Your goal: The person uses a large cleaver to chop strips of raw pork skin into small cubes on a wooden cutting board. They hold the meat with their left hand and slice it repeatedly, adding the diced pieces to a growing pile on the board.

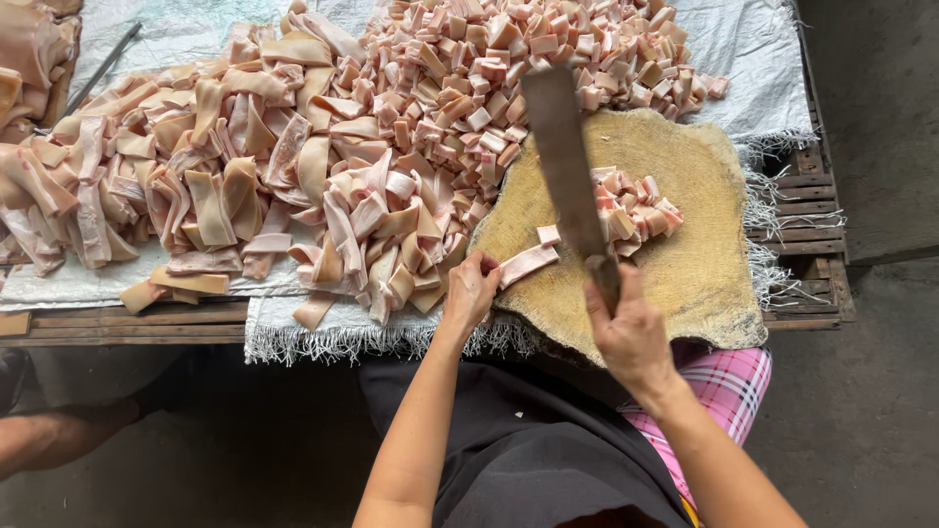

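Reaching in from the near edge, both bare forearms stretch over the round chopping block [685, 196], which sits on the right part of the bench [127, 325]. The left hand [471, 290] lies palm down at the block's left rim, fingers curled and pressing the near end of one pale pink strip [529, 264] flat against the wood. The right hand [631, 328] is closed in a fist round the handle of a cleaver [567, 166], wrist cocked, the long dull blade raised and angled away over the block, above the far end of that strip. The blade looks slightly blurred, and the handle is swallowed by the fist, so its shape cannot be made out.

One small heap of cut cubes [634, 207] rests on the block just right of the blade, partly hidden behind it; the pieces are too many and too jumbled to count. Beyond the block a far larger mound of cubes [509, 59] runs off the far edge of the view. To the left, a pile of long uncut strips [196, 166] spreads over a white woven sheet [753, 49], its left end cut off. A dark apron [528, 440] and pink checked cloth [729, 391] hide the person's lap.
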